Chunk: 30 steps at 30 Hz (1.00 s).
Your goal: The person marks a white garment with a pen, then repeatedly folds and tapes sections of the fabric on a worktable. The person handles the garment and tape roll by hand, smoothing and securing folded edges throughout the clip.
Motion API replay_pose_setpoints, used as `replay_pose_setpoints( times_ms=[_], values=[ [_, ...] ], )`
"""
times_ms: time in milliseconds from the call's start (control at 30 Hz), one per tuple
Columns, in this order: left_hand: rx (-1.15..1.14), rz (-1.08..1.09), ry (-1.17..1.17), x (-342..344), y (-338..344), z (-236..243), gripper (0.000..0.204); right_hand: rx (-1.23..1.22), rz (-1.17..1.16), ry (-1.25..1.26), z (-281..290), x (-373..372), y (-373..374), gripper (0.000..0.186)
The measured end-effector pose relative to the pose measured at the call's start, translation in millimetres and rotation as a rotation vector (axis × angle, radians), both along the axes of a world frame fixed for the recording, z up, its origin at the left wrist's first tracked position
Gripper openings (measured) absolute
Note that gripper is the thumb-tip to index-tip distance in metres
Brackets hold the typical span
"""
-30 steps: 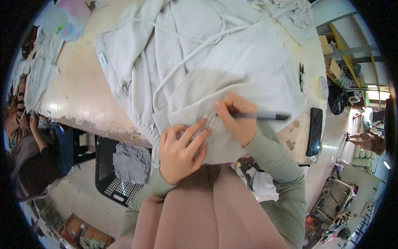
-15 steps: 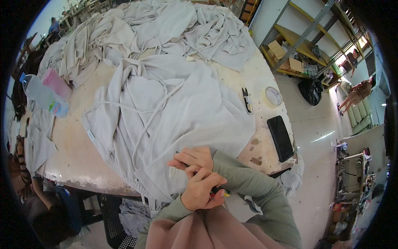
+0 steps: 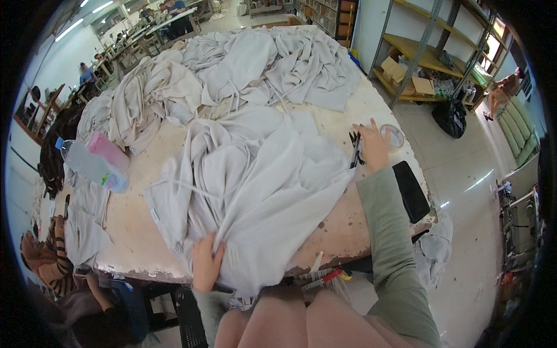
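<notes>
So the near garment [image 3: 278,168] lay spread out but rumpled, left hand [image 3: 206,264] on it, right hand [image 3: 374,148] at the snips [image 3: 354,153], couldn't tell if either gripped

Long grey-green sleeves [image 3: 387,232] leave the hands [image 3: 374,148] bare; a dusty-pink garment [image 3: 270,325] drapes in folds.

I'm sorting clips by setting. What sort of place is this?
Probably a garment workshop: a pale garment lies under the left hand, more pale cloth is heaped farther across the table, and people are at long tables in the background.
</notes>
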<state>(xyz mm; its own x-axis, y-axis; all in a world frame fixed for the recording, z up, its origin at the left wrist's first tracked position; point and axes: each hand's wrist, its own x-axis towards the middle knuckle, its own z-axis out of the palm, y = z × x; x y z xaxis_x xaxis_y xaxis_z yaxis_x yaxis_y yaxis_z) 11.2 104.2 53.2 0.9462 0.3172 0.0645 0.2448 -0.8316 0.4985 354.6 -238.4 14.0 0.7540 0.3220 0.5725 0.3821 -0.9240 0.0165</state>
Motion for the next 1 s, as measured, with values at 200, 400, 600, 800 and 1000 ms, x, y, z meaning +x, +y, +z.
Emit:
replay_pose_setpoints(
  times_ms=[200,400,600,800,1000],
  values=[
    [-0.788,-0.679,-0.314,-55.1,30.4,28.2,0.019,0.415,0.144,-0.035,15.7,-36.1,45.0,0.035],
    [-1.073,0.248,-0.541,-21.5,24.0,-75.4,0.045,0.637,0.810,0.421,22.1,-115.6,103.3,0.061],
    [-0.517,-0.246,-0.295,4.6,-65.2,-26.7,0.040,0.455,1.056,0.830,-0.8,-216.9,121.6,0.096],
    [-0.845,-0.970,0.407,55.4,-26.3,60.4,0.029,0.717,1.093,1.443,35.6,-207.8,1.2,0.052],
    [-0.684,-0.544,-0.194,204.4,19.6,-2.7,0.029,0.745,0.681,0.568,145.3,-251.3,-166.6,0.044]
  ],
)
